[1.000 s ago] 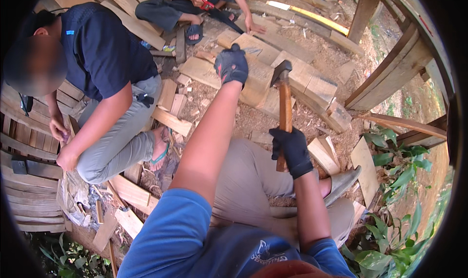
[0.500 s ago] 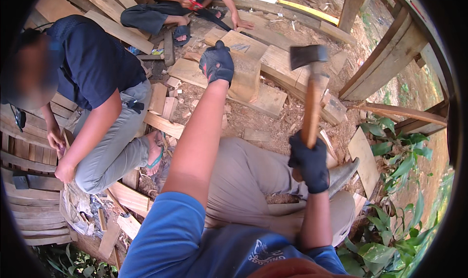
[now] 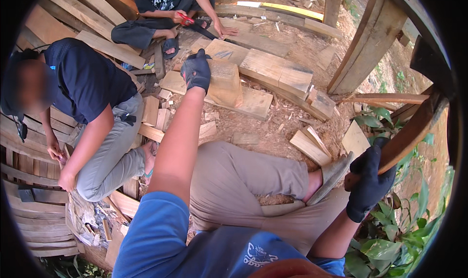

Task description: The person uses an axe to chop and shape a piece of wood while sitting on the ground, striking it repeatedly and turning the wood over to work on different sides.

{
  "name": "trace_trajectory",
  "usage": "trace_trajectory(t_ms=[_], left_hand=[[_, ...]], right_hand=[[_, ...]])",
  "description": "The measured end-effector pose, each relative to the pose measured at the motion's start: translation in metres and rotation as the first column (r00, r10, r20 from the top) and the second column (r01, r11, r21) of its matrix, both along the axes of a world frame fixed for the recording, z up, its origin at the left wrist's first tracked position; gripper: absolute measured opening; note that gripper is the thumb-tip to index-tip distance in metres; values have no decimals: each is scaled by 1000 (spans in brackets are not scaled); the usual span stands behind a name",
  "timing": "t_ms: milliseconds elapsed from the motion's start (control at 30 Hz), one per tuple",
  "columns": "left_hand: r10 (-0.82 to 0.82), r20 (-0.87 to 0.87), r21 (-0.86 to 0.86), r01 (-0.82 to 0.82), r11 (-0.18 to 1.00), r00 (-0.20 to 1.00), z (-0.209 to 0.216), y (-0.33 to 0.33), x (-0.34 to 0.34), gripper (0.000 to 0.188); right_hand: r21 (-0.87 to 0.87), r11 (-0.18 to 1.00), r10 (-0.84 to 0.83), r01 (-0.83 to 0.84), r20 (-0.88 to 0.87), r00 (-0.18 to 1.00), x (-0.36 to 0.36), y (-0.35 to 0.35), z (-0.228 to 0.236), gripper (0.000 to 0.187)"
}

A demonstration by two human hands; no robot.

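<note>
My left hand [image 3: 197,72], in a black glove, is closed over the upper left end of a pale wooden block [image 3: 226,80]. The block sits on a flat plank [image 3: 257,102] and hides part of it. Out to the right, my black-gloved right hand [image 3: 369,180] grips the wooden handle of a hatchet [image 3: 414,129]. The hatchet's dark head is raised at the right rim of the view, well apart from the block. My bent leg lies between my two hands.
A person [image 3: 92,112] crouches at the left beside slatted wood. Another person [image 3: 175,15] sits at the far side, holding something red. Thick planks [image 3: 275,71] lie past the block. Wooden posts [image 3: 368,39] and leafy plants [image 3: 390,229] stand at the right.
The hatchet has swung from above the planks out to the right and back, with my right hand. My left hand stays on the block; the whole view has shifted slightly.
</note>
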State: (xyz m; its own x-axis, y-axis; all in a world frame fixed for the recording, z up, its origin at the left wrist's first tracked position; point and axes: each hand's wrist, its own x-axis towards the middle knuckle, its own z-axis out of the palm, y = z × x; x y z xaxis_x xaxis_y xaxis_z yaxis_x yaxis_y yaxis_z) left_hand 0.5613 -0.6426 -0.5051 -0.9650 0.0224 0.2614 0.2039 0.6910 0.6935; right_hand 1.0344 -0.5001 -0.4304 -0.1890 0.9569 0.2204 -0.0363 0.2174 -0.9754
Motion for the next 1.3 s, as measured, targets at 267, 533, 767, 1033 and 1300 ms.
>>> trace_trajectory(t_ms=[267,533,767,1033,1300], left_hand=[[10,-30,-14,-10,1000,1000,-7,0,-8,55],[-3,-44,6,3,1000,999,-9,-5,-13,55],[3,-9,38,-2,999,1000,3,0,10,54],[-11,81,22,9,1000,997,10,1,13,58],[5,24,-22,-4,1000,1000,2,0,0,58]], right_hand=[[93,995,39,-31,-87,995,15,-3,3,32],[163,973,203,-165,-262,943,8,2,3,42],[166,949,315,-270,-405,858,-39,0,28,29],[-296,885,371,-359,-18,928,-166,-68,-101,24],[-571,632,743,-524,254,620,-188,-73,-133,30]])
